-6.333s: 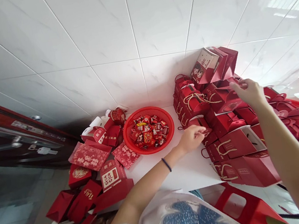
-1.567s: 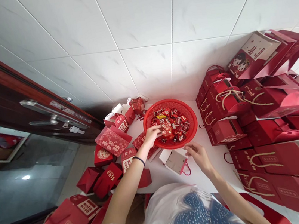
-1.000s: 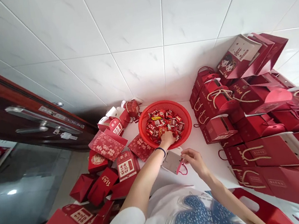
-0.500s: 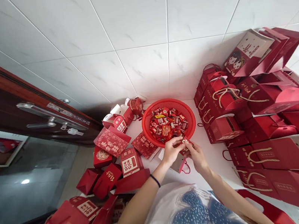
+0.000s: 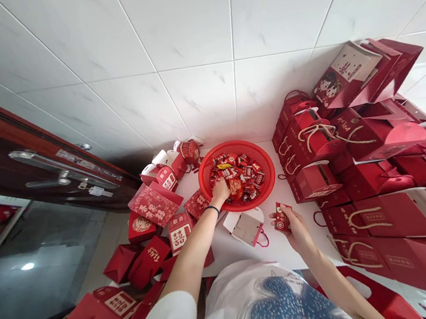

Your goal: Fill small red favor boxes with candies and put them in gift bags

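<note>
My left hand [image 5: 221, 190] reaches down into the red plastic basket [image 5: 270, 193], touching the pile of wrapped candies [image 5: 245, 173]; its fingertips are hidden by the hand and the candies. In my right hand [image 5: 296, 226], to the right of the basket's near side, is a small red packet with gold print [image 5: 281, 217], pinched between thumb and fingers. Between my hands, an opened gift box [image 5: 244, 228] lies on the white table, its pale inside facing up and a pink cord loop at its right.
Many red gift boxes with cord handles [image 5: 376, 217] are stacked along the right. Red boxes and bags [image 5: 153, 206] crowd the left side, beside a dark door with a metal handle [image 5: 56, 168]. A white tiled wall [image 5: 193, 33] stands behind the basket.
My hands have separated. The left has left the red packet and moved up-left into the candy basket; the right has moved right and down with the packet, uncovering the opened box.
</note>
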Demonstrator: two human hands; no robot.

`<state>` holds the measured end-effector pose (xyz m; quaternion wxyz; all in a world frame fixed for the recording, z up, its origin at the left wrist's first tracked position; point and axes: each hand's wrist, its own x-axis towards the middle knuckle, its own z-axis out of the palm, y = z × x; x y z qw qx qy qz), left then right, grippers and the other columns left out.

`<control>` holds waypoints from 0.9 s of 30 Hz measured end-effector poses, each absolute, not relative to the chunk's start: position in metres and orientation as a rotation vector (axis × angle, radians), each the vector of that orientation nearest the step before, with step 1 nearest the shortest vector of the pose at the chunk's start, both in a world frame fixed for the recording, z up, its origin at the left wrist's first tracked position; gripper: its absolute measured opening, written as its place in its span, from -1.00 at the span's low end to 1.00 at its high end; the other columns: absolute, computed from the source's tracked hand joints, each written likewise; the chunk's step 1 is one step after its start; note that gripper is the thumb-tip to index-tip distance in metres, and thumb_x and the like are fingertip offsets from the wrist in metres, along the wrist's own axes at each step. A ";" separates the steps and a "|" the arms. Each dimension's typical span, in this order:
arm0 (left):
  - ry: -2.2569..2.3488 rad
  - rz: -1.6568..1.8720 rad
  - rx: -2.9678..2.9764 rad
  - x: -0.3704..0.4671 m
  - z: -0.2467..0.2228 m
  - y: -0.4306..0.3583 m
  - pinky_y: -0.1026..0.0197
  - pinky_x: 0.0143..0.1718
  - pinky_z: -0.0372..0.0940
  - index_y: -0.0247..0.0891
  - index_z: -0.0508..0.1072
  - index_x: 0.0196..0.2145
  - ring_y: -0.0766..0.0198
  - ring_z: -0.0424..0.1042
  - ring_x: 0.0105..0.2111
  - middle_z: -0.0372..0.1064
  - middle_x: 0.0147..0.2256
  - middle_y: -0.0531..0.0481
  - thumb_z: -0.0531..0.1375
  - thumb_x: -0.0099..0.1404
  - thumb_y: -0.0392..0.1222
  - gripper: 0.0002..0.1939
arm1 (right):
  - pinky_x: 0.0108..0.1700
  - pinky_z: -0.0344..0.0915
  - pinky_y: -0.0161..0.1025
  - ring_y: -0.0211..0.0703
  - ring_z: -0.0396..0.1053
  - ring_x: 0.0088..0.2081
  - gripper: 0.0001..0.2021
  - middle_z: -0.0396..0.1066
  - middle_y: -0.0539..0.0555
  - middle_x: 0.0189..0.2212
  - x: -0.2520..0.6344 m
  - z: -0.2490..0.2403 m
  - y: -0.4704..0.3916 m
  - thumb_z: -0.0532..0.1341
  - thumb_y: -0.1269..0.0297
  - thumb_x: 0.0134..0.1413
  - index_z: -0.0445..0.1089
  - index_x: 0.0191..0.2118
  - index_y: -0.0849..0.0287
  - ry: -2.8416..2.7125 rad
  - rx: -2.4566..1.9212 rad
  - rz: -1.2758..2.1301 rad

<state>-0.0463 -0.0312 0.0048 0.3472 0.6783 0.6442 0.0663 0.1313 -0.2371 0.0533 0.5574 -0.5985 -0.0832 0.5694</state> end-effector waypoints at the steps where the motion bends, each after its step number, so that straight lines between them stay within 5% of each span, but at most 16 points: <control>1: 1.636 0.181 1.736 -0.043 0.002 -0.032 0.01 -0.09 0.37 -0.45 0.52 -0.20 -0.14 0.54 -0.12 0.54 -0.21 -0.38 0.32 0.02 -0.45 -0.69 | -0.48 0.36 -0.22 -0.10 0.47 -0.50 -0.63 0.54 0.09 -0.46 0.130 0.054 -0.237 0.35 -0.06 -0.07 0.43 -0.29 0.13 -0.193 -1.399 1.353; 6: 1.425 0.360 1.611 -0.038 0.004 -0.045 0.15 -0.15 0.39 -0.34 0.55 -0.31 0.12 0.54 -0.26 0.56 -0.35 -0.06 0.35 0.09 -0.23 -0.81 | -0.43 0.39 -0.23 -0.12 0.47 -0.49 -0.69 0.57 0.13 -0.42 0.126 0.058 -0.235 0.37 0.03 -0.13 0.46 -0.37 0.18 -0.189 -1.319 1.383; 10: 1.159 0.566 1.377 -0.044 0.014 -0.067 0.14 -0.16 0.39 -0.32 0.55 -0.29 0.15 0.52 -0.28 0.55 -0.33 -0.04 0.36 0.10 -0.08 -0.72 | -0.39 0.41 -0.21 -0.09 0.50 -0.45 -0.69 0.58 0.14 -0.40 0.127 0.060 -0.229 0.39 0.06 -0.18 0.48 -0.37 0.19 -0.196 -1.311 1.398; 16: 1.066 0.540 1.411 -0.044 0.013 -0.098 0.20 -0.17 0.38 -0.30 0.55 -0.32 0.16 0.50 -0.26 0.55 -0.33 -0.01 0.34 0.11 -0.15 -0.81 | -0.30 0.45 -0.19 -0.07 0.53 -0.38 -0.65 0.60 0.15 -0.30 0.123 0.065 -0.221 0.42 0.08 -0.23 0.50 -0.30 0.17 -0.191 -1.259 1.458; 21: 1.322 0.407 1.727 -0.046 0.010 -0.070 0.16 0.02 0.33 -0.27 0.56 -0.13 0.08 0.50 -0.07 0.55 -0.11 -0.13 0.35 0.11 -0.27 -0.68 | -0.36 0.42 -0.21 -0.08 0.51 -0.42 -0.66 0.59 0.13 -0.36 0.122 0.065 -0.226 0.43 0.04 -0.21 0.49 -0.34 0.16 -0.204 -1.281 1.468; 27: 1.756 0.341 1.712 -0.048 0.008 -0.026 0.04 0.18 0.20 -0.35 0.44 0.05 -0.14 0.26 0.23 0.34 0.16 -0.38 0.34 0.14 -0.24 -0.50 | -0.37 0.40 -0.25 -0.10 0.51 -0.42 -0.67 0.58 0.12 -0.41 0.124 0.062 -0.234 0.46 0.08 -0.22 0.50 -0.35 0.19 -0.152 -1.275 1.481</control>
